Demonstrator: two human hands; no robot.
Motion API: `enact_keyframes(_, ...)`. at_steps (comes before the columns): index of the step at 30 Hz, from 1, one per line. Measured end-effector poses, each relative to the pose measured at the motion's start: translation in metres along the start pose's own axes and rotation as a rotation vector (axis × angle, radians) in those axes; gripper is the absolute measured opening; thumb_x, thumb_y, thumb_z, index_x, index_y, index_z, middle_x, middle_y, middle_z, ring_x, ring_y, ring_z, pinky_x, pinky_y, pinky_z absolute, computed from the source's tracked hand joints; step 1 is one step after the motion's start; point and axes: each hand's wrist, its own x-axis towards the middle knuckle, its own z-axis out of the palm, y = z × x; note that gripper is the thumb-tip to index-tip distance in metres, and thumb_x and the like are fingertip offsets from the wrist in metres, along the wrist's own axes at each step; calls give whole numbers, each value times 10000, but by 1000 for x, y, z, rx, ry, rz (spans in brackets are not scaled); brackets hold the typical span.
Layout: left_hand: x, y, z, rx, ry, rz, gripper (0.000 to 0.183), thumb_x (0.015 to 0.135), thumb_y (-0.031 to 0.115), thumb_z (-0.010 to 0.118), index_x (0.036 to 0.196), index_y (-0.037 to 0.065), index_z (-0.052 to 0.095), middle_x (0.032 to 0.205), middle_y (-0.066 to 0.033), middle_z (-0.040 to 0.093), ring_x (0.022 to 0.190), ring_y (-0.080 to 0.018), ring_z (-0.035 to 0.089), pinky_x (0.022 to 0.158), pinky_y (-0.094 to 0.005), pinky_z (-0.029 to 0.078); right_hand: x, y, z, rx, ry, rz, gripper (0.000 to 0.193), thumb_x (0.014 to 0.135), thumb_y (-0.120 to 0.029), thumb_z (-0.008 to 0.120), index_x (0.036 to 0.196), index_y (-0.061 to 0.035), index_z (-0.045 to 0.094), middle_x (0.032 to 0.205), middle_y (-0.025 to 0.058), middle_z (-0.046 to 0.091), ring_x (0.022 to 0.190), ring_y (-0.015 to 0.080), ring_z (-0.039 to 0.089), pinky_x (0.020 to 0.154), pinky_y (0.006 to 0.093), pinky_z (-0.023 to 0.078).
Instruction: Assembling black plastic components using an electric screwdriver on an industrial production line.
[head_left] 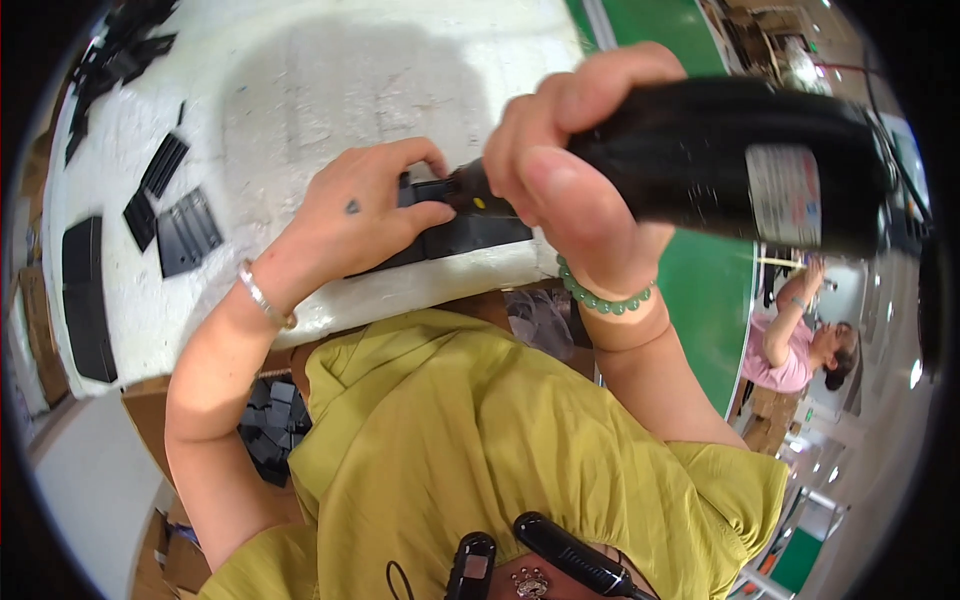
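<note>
My right hand [590, 165] is wrapped round a black corded electric screwdriver [700, 150], held sideways with a pale label on its body. The tool's narrow nose points left at a black plastic part [475, 235] lying along the near edge of the white table [350, 100]. My left hand [365, 205] grips this part, thumb and forefinger curled round a small raised piece beside the nose. The tip itself is hidden between my fingers, so I cannot tell whether it touches the part.
Flat black ribbed pieces [188, 232] and a long black part [88, 300] lie at the table's left. More dark parts [120, 60] are heaped far left. Below the edge, a cardboard box holds small black blocks [270, 425]. Rightward lie a green surface [700, 300] and a person in pink [785, 350].
</note>
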Motion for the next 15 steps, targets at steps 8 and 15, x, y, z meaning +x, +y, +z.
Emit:
enact_keyframes(8, -5, 4, -5, 145, 140, 88, 318, 704, 172, 723, 959, 37, 589, 890, -112, 584, 816, -239, 527, 720, -322, 438, -5, 1, -62, 25, 521, -136, 240, 749, -59, 499, 985, -24, 474, 625, 29, 402, 493, 126, 387, 557, 301, 374)
enact_keyframes(15, 2, 24, -8, 228, 175, 246, 320, 701, 186, 720, 965, 44, 606, 1002, -106, 547, 931, -289, 478, 796, -349, 423, -23, 28, -84, -75, 620, 6, 241, 717, -12, 537, 950, 0, 477, 624, 45, 431, 503, 143, 427, 542, 322, 393)
